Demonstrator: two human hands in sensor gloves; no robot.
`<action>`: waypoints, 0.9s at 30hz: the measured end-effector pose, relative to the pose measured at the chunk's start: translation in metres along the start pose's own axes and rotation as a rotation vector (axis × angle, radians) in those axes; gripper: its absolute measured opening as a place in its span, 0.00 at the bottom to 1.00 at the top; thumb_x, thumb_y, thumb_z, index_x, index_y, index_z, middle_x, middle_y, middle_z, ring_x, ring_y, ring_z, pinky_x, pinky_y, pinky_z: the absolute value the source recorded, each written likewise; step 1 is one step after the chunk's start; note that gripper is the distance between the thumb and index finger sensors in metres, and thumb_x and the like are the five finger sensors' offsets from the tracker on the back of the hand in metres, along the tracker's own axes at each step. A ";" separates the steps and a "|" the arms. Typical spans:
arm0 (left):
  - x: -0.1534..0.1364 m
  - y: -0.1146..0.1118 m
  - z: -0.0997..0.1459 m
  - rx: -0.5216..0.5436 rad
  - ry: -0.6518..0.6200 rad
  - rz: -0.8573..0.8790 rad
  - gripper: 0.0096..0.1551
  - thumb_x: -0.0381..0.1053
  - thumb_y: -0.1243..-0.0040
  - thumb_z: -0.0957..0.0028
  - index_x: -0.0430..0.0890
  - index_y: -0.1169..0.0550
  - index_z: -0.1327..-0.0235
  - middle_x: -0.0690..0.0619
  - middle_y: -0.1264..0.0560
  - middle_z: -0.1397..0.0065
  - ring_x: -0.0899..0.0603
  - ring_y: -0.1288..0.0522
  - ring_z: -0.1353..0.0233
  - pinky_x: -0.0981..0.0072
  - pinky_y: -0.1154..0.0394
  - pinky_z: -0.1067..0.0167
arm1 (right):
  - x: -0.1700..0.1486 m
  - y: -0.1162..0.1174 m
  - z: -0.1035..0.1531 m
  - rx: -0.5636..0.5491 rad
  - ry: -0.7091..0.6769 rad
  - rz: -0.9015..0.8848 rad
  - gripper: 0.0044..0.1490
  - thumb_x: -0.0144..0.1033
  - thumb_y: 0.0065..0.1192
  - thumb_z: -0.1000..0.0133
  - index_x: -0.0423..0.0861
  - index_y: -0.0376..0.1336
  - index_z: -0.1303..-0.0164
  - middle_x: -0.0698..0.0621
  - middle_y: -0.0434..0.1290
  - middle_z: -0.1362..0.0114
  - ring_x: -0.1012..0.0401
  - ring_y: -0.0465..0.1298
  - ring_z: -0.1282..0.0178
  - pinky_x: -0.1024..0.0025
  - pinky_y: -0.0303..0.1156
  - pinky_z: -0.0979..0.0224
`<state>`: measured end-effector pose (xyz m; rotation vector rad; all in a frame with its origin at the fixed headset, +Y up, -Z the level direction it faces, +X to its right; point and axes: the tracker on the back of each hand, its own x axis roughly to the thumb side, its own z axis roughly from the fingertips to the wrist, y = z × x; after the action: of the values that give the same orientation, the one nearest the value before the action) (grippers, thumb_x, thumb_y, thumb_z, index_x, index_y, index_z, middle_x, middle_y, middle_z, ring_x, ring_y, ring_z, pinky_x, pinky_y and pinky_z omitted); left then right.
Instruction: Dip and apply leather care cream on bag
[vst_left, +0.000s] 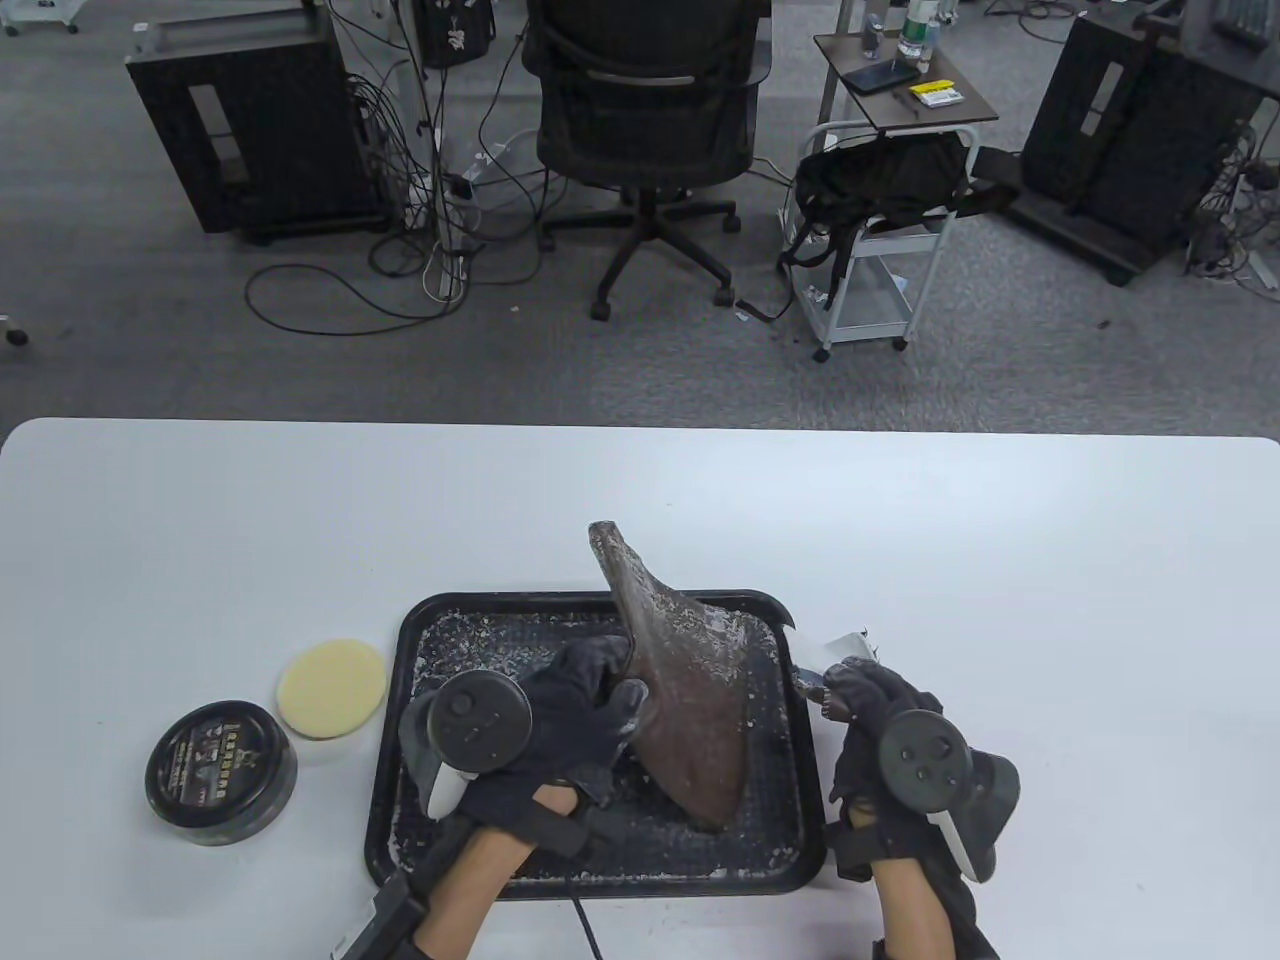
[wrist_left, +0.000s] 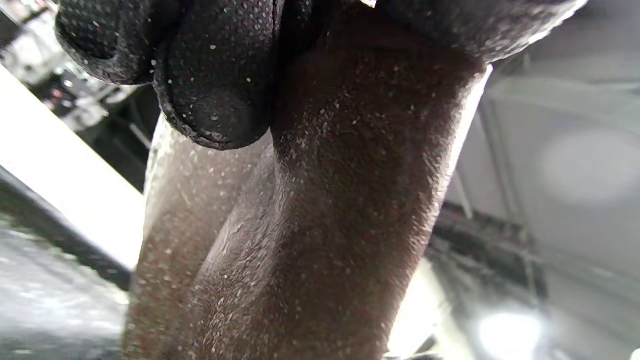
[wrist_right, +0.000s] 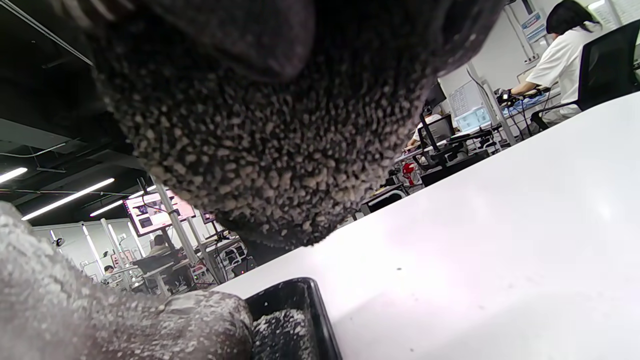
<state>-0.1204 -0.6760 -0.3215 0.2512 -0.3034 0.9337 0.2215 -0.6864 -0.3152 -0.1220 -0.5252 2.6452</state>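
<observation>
A brown leather bag (vst_left: 690, 720), dusted with white specks, stands on edge in a black tray (vst_left: 420, 640). My left hand (vst_left: 612, 690) grips the bag's left side with curled fingers. In the left wrist view those fingers (wrist_left: 215, 100) press into the grained leather of the bag (wrist_left: 325, 225). My right hand (vst_left: 850, 692) sits just outside the tray's right rim with its fingers curled. A small brownish bit shows at its fingertips, but what it is I cannot tell. The black cream tin (vst_left: 220, 770) stands lidded at the left, with a round yellow applicator pad (vst_left: 332, 688) beside it.
White flakes litter the tray floor. A white scrap (vst_left: 848, 645) lies by the tray's right rim, just beyond my right hand. In the right wrist view, the tray's corner (wrist_right: 295, 305) and white table (wrist_right: 500, 240) show under my glove (wrist_right: 280, 150). An office chair and carts stand beyond the table.
</observation>
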 end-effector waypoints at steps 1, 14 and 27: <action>-0.004 0.003 0.003 -0.009 0.027 -0.029 0.28 0.58 0.35 0.55 0.46 0.25 0.46 0.49 0.23 0.39 0.44 0.15 0.55 0.50 0.20 0.52 | 0.000 0.000 0.000 0.002 -0.001 0.002 0.28 0.25 0.64 0.54 0.57 0.76 0.47 0.57 0.79 0.31 0.53 0.78 0.29 0.44 0.67 0.27; -0.063 0.022 0.029 -0.231 0.454 -0.330 0.28 0.59 0.34 0.56 0.46 0.25 0.48 0.49 0.23 0.41 0.46 0.14 0.54 0.52 0.19 0.53 | 0.002 0.002 0.000 0.010 -0.006 0.000 0.28 0.26 0.64 0.54 0.57 0.76 0.47 0.56 0.79 0.31 0.53 0.78 0.29 0.43 0.68 0.27; -0.100 0.005 0.041 -0.476 0.738 -0.545 0.29 0.60 0.36 0.56 0.44 0.26 0.48 0.45 0.23 0.42 0.47 0.14 0.58 0.54 0.18 0.57 | 0.003 0.004 0.001 0.022 -0.012 0.004 0.28 0.26 0.64 0.54 0.57 0.76 0.47 0.56 0.79 0.31 0.53 0.78 0.29 0.44 0.68 0.27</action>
<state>-0.1857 -0.7617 -0.3195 -0.4353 0.2269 0.3457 0.2169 -0.6883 -0.3159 -0.1001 -0.5001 2.6569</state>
